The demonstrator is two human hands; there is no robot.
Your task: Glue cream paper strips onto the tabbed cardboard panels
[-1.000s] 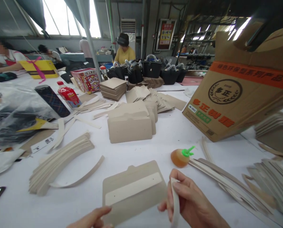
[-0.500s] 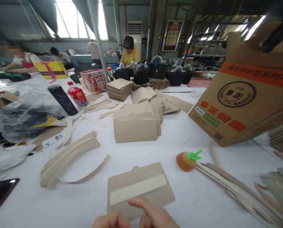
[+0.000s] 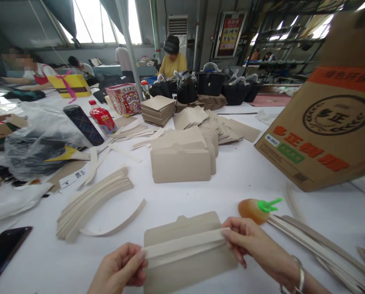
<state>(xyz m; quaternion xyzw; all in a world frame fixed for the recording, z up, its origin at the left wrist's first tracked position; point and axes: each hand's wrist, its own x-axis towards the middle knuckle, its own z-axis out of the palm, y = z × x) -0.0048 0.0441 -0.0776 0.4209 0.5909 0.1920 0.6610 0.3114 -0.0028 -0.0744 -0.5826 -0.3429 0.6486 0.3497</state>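
Observation:
A grey-beige board (image 3: 197, 267) with rounded corners and a small tab on its far edge lies flat on the white table in front of me. Across it runs a pale strip (image 3: 185, 244), its far edge raised off the board. My left hand (image 3: 121, 267) pinches the strip's left end between thumb and fingers. At the right end, my right hand (image 3: 246, 241) grips it the same way, a bracelet on the wrist. Just beyond my right hand lies an orange-brown glue bottle (image 3: 252, 210) with a green nozzle.
Stacked boards (image 3: 181, 165) stand ahead. Curved strips (image 3: 92, 204) and a phone (image 3: 6, 253) lie left, more strips (image 3: 317, 245) right. A large carton (image 3: 320, 134) leans at the right. Black bags (image 3: 211, 83) and people are farther back.
My hands have moved apart, from the board's near edge to the two ends of the strip, and have taken hold of it. The strip's far edge has lifted. The view has shifted slightly.

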